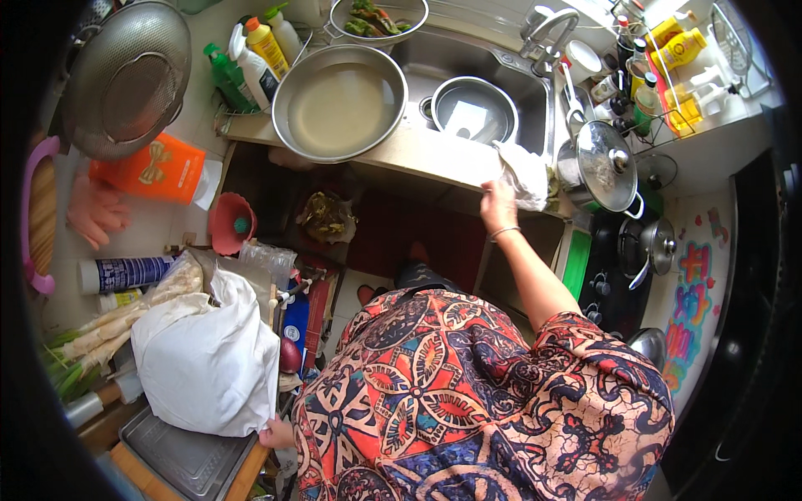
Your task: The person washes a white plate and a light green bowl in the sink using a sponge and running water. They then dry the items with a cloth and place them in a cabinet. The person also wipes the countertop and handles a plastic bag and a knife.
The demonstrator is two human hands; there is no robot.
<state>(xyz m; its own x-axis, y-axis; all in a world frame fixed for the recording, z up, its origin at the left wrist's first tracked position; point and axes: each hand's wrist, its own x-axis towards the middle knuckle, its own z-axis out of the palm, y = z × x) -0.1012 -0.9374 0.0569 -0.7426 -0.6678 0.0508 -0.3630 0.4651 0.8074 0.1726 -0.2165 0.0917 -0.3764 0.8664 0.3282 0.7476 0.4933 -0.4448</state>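
My right hand (499, 205), with a bracelet at the wrist, grips a crumpled white rag (525, 176) at the counter's front edge, right of the sink's front. Far to the other side, my left hand (276, 433) pinches the lower corner of a large white cloth (203, 363). That cloth drapes over a plastic bag and other goods on a rack. Below it lies a grey lidded tray (188, 454) on a wooden board. A wide steel basin (340, 103) of cloudy water stands on the counter by the sink (451, 56). A smaller steel bowl (474, 111) sits inside the sink.
A lidded steel pot (604, 166) is close to my right hand, near the stove (604, 275). Sauce bottles (645, 100) crowd the right corner. Detergent bottles (229, 78) stand left of the basin. A large strainer (128, 78) hangs on the left wall.
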